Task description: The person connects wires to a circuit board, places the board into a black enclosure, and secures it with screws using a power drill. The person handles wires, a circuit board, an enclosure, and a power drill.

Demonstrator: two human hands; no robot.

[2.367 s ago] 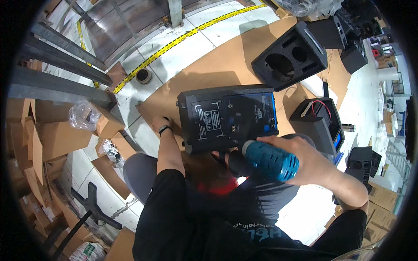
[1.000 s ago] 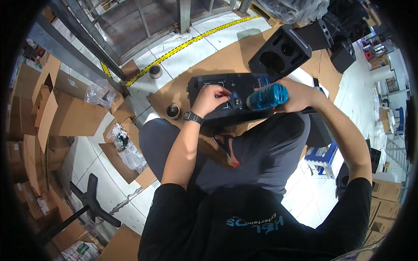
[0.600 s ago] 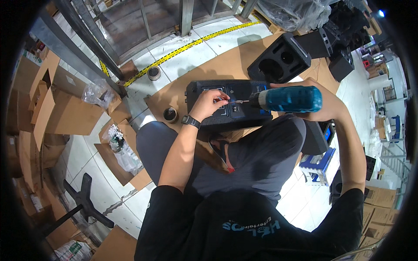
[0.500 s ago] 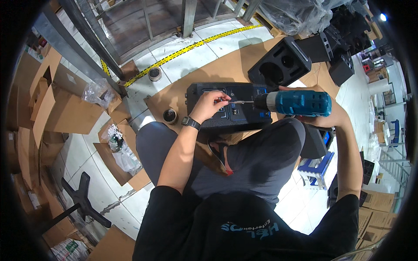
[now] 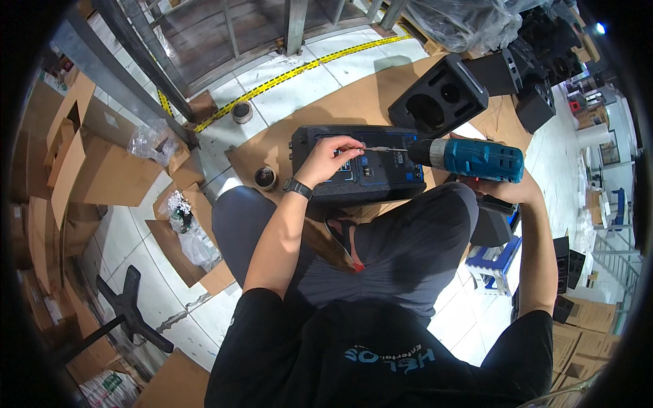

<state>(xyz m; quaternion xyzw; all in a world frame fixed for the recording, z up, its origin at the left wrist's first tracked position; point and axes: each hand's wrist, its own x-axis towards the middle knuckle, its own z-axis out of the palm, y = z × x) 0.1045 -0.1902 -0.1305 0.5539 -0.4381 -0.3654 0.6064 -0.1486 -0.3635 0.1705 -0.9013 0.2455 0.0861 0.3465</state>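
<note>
Holding, in the head view, a blue-green power drill (image 5: 479, 158) with the right hand (image 5: 503, 191), having the grip wrapped around the handle below the motor body. Pointing the long metal bit (image 5: 391, 149) toward nine o'clock, across the back panel of a black speaker box (image 5: 384, 175) in this view. Having the left hand (image 5: 330, 160) at the tip of the bit, with the grip almost closed, thumb and fingertips near together. Not possible to say whether pinching the bit itself or some small piece. Wearing a dark watch (image 5: 298, 188) on the left wrist.

Having the speaker box at twelve o'clock from the bent legs (image 5: 415, 248), lying on a brown cardboard sheet (image 5: 292, 122), panel upward. Seeing around this box: near, between one and two o'clock, a hollow speaker cabinet (image 5: 457, 111) with two round holes; at four o'clock, a blue-and-white stool (image 5: 493, 265); at eight o'clock, an open carton (image 5: 163, 248) with a plastic bag (image 5: 199, 251); near, at nine o'clock, a small round cup (image 5: 267, 188); at eleven o'clock, yellow-and-black tape (image 5: 292, 73) on the tiled floor (image 5: 153, 272).
</note>
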